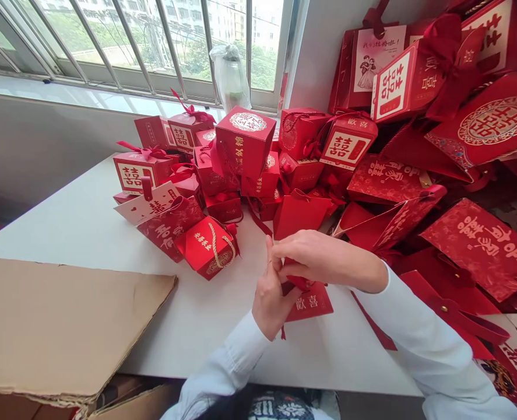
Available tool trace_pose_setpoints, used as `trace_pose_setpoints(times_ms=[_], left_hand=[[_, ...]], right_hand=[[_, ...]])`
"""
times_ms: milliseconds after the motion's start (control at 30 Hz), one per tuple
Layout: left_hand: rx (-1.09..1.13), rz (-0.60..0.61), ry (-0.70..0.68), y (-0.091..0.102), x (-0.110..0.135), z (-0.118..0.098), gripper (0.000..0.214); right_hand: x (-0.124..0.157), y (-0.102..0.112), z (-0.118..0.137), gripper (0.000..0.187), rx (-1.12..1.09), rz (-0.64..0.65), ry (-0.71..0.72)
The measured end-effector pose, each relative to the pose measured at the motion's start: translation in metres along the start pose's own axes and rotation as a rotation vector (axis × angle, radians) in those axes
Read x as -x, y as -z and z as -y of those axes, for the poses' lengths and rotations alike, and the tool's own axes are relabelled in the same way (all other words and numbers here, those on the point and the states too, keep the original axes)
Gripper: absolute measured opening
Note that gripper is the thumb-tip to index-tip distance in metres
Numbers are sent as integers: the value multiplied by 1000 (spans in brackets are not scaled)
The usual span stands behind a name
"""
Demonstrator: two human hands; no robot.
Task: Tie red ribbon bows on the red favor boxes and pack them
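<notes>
Both of my hands meet over a small red gift box [311, 303] with gold characters, low on the white table [87, 221]. My left hand [272, 297] grips the box from the left, fingers closed around it. My right hand [319, 256] comes over the top and pinches a red ribbon at the box's upper edge. The hands hide most of the box's top. Both arms wear white sleeves.
A heap of red gift boxes [245, 140] and red paper bags [481, 245] covers the table's back and right side. A red box with a rope handle [209, 248] lies left of my hands. A cardboard flap [61, 326] juts in at lower left. A window [153, 41] runs behind.
</notes>
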State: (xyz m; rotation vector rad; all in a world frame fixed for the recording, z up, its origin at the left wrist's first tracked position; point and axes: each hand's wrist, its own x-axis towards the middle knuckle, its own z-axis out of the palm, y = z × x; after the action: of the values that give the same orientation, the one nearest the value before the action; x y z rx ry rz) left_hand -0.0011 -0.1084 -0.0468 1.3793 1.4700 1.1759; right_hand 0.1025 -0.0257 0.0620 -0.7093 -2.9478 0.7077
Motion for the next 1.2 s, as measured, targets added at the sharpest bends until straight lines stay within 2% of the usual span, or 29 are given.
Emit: trace_pose_setpoints(times_ms=[100, 167, 267, 433, 600, 667, 733, 833, 933, 1067, 1200], left_hand=[[15, -9, -34, -1, 1, 3, 96], [29, 1, -70, -2, 1, 6, 98], [38, 5, -105, -3, 1, 7, 95], [5, -7, -172, -4, 1, 6, 88], [-31, -16, -194, -4, 1, 10, 81], [-23, -51, -208, -4, 2, 12, 69], [-11, -67, -209, -5, 3, 12, 49], [-63, -70, -244, -5, 3, 12, 20], [-152, -108, -354, -5, 2, 13, 17], [-165, -145, -379, -6, 1, 12, 20], [-149, -156, -346, -5, 1, 9, 23]], right_hand=[[2, 5, -5, 6, -160, 92, -11], [4, 8, -9, 11, -211, 97, -6], [4, 7, -18, 13, -201, 69, -29], [-3, -5, -30, 15, -103, 71, -162], [-6, -11, -34, 30, -110, 111, -156], [-4, -11, -37, 40, -122, 151, -170], [-2, -11, -39, 48, -135, 182, -188], [5, -9, -40, 50, -162, 167, -198], [11, -5, -36, 38, -234, 71, -218], [17, -2, -22, 8, -253, -220, -199], [38, -14, -1, 11, -155, -567, -173]])
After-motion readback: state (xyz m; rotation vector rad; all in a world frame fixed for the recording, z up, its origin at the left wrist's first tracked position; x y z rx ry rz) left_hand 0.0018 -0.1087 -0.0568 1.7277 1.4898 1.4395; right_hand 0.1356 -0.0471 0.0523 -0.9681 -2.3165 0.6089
